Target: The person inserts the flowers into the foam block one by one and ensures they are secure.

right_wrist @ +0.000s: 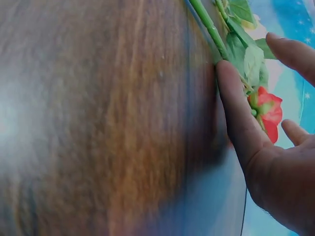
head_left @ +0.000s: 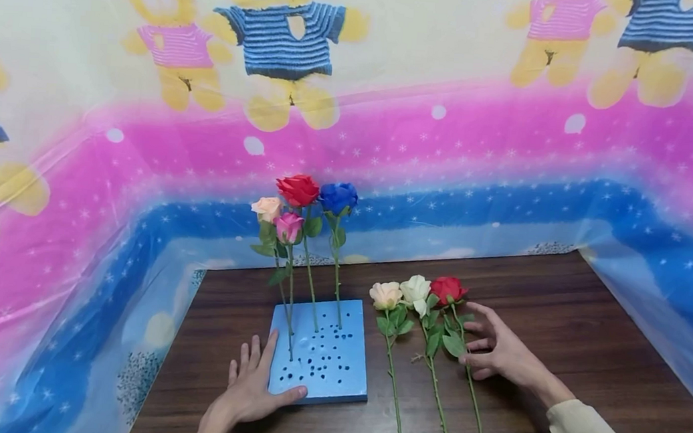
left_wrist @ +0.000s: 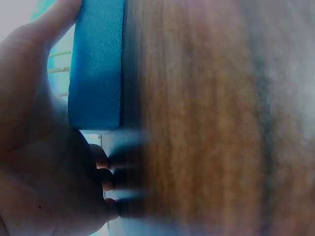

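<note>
Head view: left hand [head_left: 250,387] spread, steadying the foam block [head_left: 320,350]; right hand [head_left: 502,351], fingers loose, touches the red rose [head_left: 449,289] at three o'clock. A careless grab could bend its stem.

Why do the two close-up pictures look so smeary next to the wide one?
Head view: sharp and evenly lit, edges bowed by the wide lens. Left wrist view: the wooden table is streaked with blur, only the blue foam block fairly crisp. Right wrist view: the same smear, with pale glare at left; the red rose stays readable.
</note>
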A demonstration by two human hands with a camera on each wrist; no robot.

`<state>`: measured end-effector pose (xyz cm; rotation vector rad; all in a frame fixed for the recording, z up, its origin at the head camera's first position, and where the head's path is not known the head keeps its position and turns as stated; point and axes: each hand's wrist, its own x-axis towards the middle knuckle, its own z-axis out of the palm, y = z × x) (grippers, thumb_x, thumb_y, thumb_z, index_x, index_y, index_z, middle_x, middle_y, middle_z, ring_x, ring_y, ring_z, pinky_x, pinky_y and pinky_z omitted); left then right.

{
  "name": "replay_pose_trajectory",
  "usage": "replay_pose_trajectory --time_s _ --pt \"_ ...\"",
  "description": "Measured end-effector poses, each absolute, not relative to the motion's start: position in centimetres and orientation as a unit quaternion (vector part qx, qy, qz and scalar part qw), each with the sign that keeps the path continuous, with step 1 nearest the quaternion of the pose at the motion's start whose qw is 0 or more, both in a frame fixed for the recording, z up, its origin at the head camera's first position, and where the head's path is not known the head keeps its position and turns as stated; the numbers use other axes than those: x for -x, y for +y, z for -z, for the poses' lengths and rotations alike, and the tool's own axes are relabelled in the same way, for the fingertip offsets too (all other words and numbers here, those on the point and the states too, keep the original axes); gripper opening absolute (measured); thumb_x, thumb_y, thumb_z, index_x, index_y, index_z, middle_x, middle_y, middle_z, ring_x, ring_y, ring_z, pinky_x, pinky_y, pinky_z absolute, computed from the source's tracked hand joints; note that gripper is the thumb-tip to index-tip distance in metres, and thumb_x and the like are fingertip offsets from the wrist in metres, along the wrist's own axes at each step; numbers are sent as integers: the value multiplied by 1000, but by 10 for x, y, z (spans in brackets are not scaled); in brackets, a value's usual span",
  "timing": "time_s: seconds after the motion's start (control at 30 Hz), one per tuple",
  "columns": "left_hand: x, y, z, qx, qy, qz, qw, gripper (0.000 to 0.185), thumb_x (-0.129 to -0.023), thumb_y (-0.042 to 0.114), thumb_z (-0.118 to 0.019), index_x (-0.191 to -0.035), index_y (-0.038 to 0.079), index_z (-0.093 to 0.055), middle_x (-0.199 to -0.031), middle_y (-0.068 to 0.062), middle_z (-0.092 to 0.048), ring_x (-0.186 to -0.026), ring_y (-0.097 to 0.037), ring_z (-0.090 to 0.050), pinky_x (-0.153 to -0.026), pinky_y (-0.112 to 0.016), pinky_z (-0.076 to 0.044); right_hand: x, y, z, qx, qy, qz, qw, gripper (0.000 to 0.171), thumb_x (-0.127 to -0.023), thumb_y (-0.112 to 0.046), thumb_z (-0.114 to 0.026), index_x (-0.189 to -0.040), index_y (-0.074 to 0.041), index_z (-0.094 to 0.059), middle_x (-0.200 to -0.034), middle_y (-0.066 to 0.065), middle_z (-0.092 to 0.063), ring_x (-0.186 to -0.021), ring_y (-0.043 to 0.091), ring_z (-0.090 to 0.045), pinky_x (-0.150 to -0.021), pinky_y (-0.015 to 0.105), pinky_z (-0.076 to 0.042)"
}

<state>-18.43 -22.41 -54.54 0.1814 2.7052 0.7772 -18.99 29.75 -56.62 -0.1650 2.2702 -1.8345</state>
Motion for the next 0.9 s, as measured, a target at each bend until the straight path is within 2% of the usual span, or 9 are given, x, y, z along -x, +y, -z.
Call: replay_pose_trajectory --time_s 0.3,0.53,0.9 --pt "184 -224 543 -62 946 -274 161 134 -91 77 -78 -181 17 0 -179 -38 9 -165 -61 13 -125 -85 5 191 288 573 46 803 589 79 117 -90 -3 -93 -179 -24 -20 -169 35 -37 -110 38 -64 -66 51 -67" --pt "185 -226 546 -60 946 -272 164 133 -91 77 -77 -181 20 2 -180 -37 10 -165 -60 15 -125 -84 7 191 281 574 27 824 563 61 114 -88 3 -92 -177 -24 -25 -166 31 -43 -106 35 -63 -62 47 -66" --pt "185 -225 546 -58 945 -276 166 134 -90 77 -78 -181 18 1 -180 -37 10 -165 -60 15 -125 -85 7 188 270 573 8 862 507 17 111 -86 13 -86 -175 -23 -30 -156 24 -55 -98 29 -63 -57 39 -63"
